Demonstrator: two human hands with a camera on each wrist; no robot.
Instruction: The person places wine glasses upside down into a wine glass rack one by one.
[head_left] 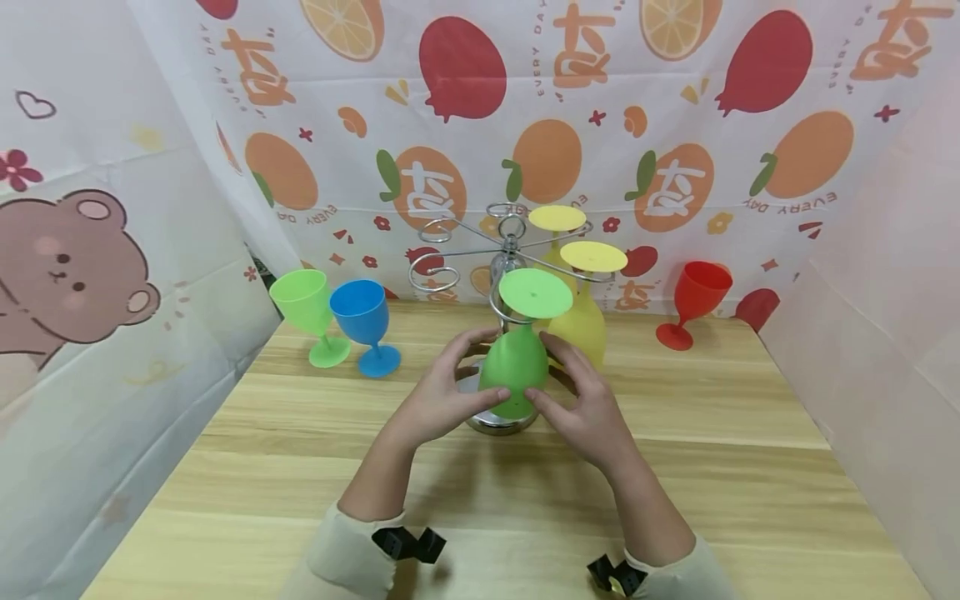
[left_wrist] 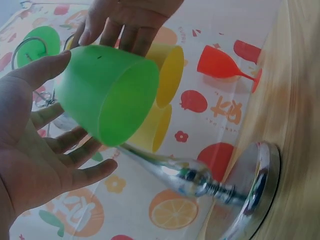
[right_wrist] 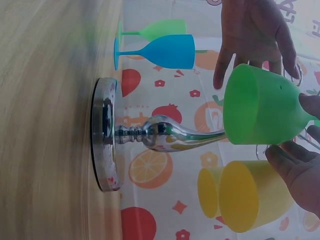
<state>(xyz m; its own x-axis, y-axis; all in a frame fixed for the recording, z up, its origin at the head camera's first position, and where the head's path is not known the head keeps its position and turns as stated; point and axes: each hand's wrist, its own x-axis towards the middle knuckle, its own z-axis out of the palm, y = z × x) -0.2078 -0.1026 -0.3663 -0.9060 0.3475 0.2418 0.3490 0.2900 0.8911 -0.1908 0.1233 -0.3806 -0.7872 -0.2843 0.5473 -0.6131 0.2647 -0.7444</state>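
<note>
A green plastic goblet (head_left: 516, 367) hangs upside down from a metal goblet rack (left_wrist: 182, 175), its foot above a front wire loop. My left hand (head_left: 442, 400) is at its left side, the thumb by the bowl and the other fingers spread and fairly straight. On the opposite side my right hand (head_left: 588, 408) has its thumb near the bowl and its relaxed fingers behind. Neither hand wraps tightly round the goblet; how firmly they touch it is unclear. Two yellow goblets (right_wrist: 255, 200) hang upside down just behind the right hand.
A light green goblet (head_left: 302, 302) and a blue goblet (head_left: 362, 312) stand upright at the table's back left. One red goblet (head_left: 701, 292) stands at the back right. A fruit-print cloth (head_left: 480, 167) hangs behind the wooden table (head_left: 262, 500).
</note>
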